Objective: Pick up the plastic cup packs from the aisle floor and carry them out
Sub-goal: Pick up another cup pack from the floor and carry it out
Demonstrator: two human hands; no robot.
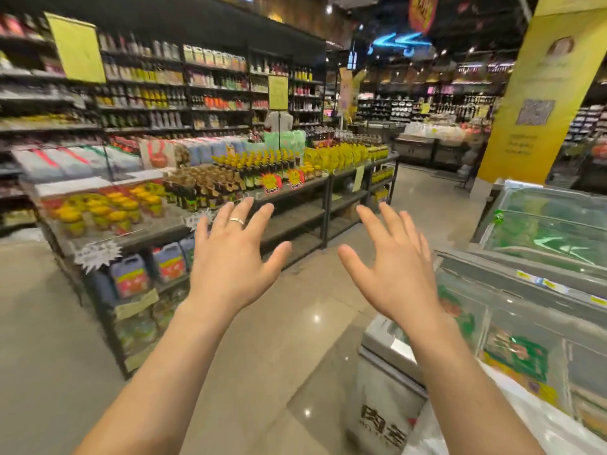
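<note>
Search seems to be the step in hand: no plastic cup packs show anywhere in this view, so where they lie relative to either hand cannot be told.

The bare left hand (230, 254), with a silver ring (237, 221) on 1 finger, and the bare right hand (391, 267) are raised side by side, backs toward the camera, fingers spread and straight, grasping nothing. The 2 hands are apart, with a gap between the thumbs.

Below and beyond them runs the glossy beige tiled aisle floor (295, 326); the stretch that shows carries no packs. Left of and beyond the left hand stands a dark metal display counter (292, 192) loaded with yellow-capped bottles and jars. Just right of and below the right hand sits a glass-lidded chest freezer (525, 284).

To do this step well, I judge, the gaze should tip down and sweep the floor along the foot of the counter and the base of the freezer, including the patches the forearms hide. The hands would be better lowered and loose, ready to reach. Such packs are likely light but easy to crush, so a broad, gentle grasp would probably suit them.
</note>
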